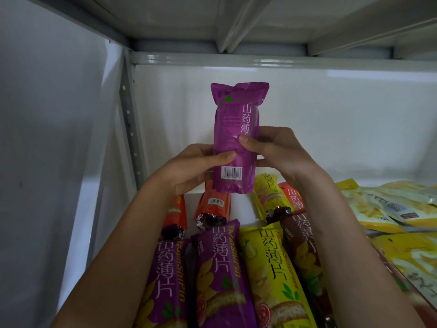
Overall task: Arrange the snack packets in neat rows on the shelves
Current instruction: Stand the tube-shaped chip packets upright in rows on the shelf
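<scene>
A purple snack packet (pixel 233 119) is held upright above the white shelf (pixel 241 204), its barcode side facing me. My left hand (pixel 191 169) grips its lower left side, thumb across the front. My right hand (pixel 274 150) grips its right side, thumb pressed on the front. Below, long packets lie side by side on the shelf: two purple ones (pixel 220 275), a yellow one (pixel 272 273) and a brown one (pixel 305 252). Behind them lie orange packets (pixel 214 207), another yellow packet (pixel 267 195) and a red packet (pixel 292 195).
A loose heap of pale yellow packets (pixel 387 209) covers the right part of the shelf. The shelf's back wall (pixel 331 114) stands close behind my hands, a perforated metal upright (pixel 128 114) rises at the left, and the shelf above (pixel 236 24) hangs overhead.
</scene>
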Demonstrator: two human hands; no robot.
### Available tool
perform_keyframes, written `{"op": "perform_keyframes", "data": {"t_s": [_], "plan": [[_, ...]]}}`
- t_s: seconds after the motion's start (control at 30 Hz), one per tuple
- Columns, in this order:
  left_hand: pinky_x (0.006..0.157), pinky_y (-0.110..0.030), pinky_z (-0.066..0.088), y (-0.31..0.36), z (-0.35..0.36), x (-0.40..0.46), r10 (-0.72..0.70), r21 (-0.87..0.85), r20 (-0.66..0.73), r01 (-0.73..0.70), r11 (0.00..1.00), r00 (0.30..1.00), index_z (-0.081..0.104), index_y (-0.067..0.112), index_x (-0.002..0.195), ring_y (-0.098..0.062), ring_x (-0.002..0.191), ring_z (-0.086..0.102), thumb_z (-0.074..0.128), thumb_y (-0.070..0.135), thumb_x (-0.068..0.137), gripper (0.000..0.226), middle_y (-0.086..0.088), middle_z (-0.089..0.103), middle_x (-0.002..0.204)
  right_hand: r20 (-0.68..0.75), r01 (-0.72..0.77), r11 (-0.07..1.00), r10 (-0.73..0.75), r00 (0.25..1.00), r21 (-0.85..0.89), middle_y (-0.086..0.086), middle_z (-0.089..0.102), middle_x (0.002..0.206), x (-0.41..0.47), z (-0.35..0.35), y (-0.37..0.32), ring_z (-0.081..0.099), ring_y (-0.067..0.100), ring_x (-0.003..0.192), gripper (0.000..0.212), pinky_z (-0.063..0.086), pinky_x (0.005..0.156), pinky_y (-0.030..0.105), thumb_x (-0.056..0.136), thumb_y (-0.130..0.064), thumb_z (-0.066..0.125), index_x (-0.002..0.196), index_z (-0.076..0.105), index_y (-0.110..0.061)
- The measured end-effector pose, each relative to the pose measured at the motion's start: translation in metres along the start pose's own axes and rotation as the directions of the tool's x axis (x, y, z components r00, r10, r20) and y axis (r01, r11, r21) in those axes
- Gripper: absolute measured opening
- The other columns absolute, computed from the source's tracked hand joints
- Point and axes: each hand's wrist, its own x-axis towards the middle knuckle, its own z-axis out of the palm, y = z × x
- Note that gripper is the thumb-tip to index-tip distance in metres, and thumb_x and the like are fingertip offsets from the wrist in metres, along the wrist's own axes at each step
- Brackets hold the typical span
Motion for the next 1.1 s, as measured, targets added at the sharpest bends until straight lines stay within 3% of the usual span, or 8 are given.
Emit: {"op": "perform_keyframes", "data": {"t_s": [0.2, 0.4, 0.5, 0.57, 0.63, 0.73, 0.83, 1.1], "plan": [[0.085, -0.030, 0.062, 0.000, 0.000, 0.001, 0.053, 0.019, -0.073, -0.052, 0.998, 0.996, 0.071, 0.008, 0.126, -0.023, 0.108, 0.076, 0.080, 0.027, 0.077, 0.054, -0.009, 0.078, 0.117, 0.144, -0.100, 0.995, 0.102, 0.984, -0.015, 0.003, 0.080, 0.111, -0.003, -0.006, -0.002, 0.077, 0.016, 0.100, 0.032, 0.063, 0.081, 0.026, 0.099, -0.030, 0.068, 0.125, 0.071, -0.011], [0.090, -0.036, 0.062, -0.002, 0.002, 0.001, -0.005, -0.009, -0.001, 0.005, 1.000, 1.000, 0.068, 0.004, 0.129, -0.025, 0.114, 0.074, 0.079, 0.024, 0.078, 0.056, -0.012, 0.077, 0.122, -0.003, -0.059, 0.998, 0.059, 0.998, 0.025, 0.009, 0.080, 0.104, -0.001, -0.005, 0.001, 0.078, 0.021, 0.093, 0.030, 0.063, 0.070, 0.028, 0.098, -0.025, 0.070, 0.120, 0.073, -0.005], [0.088, -0.034, 0.063, -0.002, 0.002, 0.002, 0.031, 0.001, -0.041, -0.031, 1.000, 0.999, 0.068, 0.002, 0.129, -0.027, 0.111, 0.075, 0.079, 0.021, 0.078, 0.055, -0.013, 0.077, 0.120, 0.005, -0.061, 0.997, 0.061, 0.998, 0.054, 0.007, 0.080, 0.106, 0.001, -0.006, 0.000, 0.078, 0.020, 0.097, 0.032, 0.064, 0.080, 0.032, 0.098, -0.031, 0.071, 0.120, 0.074, -0.008], [0.085, -0.032, 0.063, -0.001, 0.003, 0.002, 0.058, 0.015, -0.085, -0.057, 0.998, 0.995, 0.071, 0.004, 0.125, -0.025, 0.107, 0.076, 0.079, 0.023, 0.078, 0.051, -0.012, 0.078, 0.117, 0.091, -0.104, 0.993, 0.100, 0.991, 0.049, 0.005, 0.080, 0.110, 0.000, -0.009, -0.001, 0.077, 0.020, 0.101, 0.035, 0.063, 0.088, 0.034, 0.098, -0.034, 0.070, 0.123, 0.072, -0.010], [0.085, -0.031, 0.063, -0.001, 0.003, 0.001, 0.076, 0.019, -0.110, -0.074, 0.997, 0.991, 0.072, 0.007, 0.123, -0.024, 0.106, 0.077, 0.079, 0.025, 0.078, 0.049, -0.011, 0.078, 0.116, 0.174, -0.119, 0.993, 0.120, 0.977, -0.018, 0.004, 0.079, 0.113, -0.002, -0.010, 0.000, 0.076, 0.019, 0.105, 0.033, 0.061, 0.092, 0.034, 0.098, -0.028, 0.070, 0.126, 0.071, -0.012], [0.085, -0.029, 0.063, -0.001, 0.002, 0.001, 0.074, -0.002, -0.076, -0.074, 0.997, 0.994, 0.071, 0.010, 0.122, -0.023, 0.108, 0.076, 0.077, 0.025, 0.079, 0.045, -0.009, 0.079, 0.116, 0.142, -0.082, 0.996, 0.086, 0.986, -0.029, 0.006, 0.079, 0.113, -0.003, -0.008, 0.003, 0.076, 0.022, 0.104, 0.028, 0.064, 0.088, 0.034, 0.098, -0.014, 0.070, 0.125, 0.072, -0.010], [0.096, -0.033, 0.060, -0.001, -0.002, -0.001, 0.030, 0.018, -0.005, -0.030, 0.999, 1.000, 0.068, 0.009, 0.129, -0.023, 0.116, 0.073, 0.075, 0.024, 0.080, 0.051, -0.010, 0.076, 0.124, 0.082, -0.055, 0.997, 0.058, 0.995, -0.046, 0.007, 0.080, 0.108, -0.002, -0.006, 0.003, 0.078, 0.020, 0.097, 0.024, 0.065, 0.080, 0.030, 0.098, -0.013, 0.070, 0.121, 0.074, -0.010], [0.107, -0.040, 0.054, -0.004, -0.007, 0.001, 0.030, 0.088, 0.007, -0.031, 0.996, 1.000, 0.068, 0.011, 0.132, -0.024, 0.120, 0.071, 0.079, 0.020, 0.077, 0.056, -0.009, 0.076, 0.125, 0.123, -0.060, 0.998, 0.056, 0.991, 0.022, 0.007, 0.079, 0.114, -0.001, -0.007, 0.003, 0.077, 0.019, 0.103, 0.029, 0.063, 0.087, 0.028, 0.097, -0.014, 0.070, 0.126, 0.071, -0.007]]}}
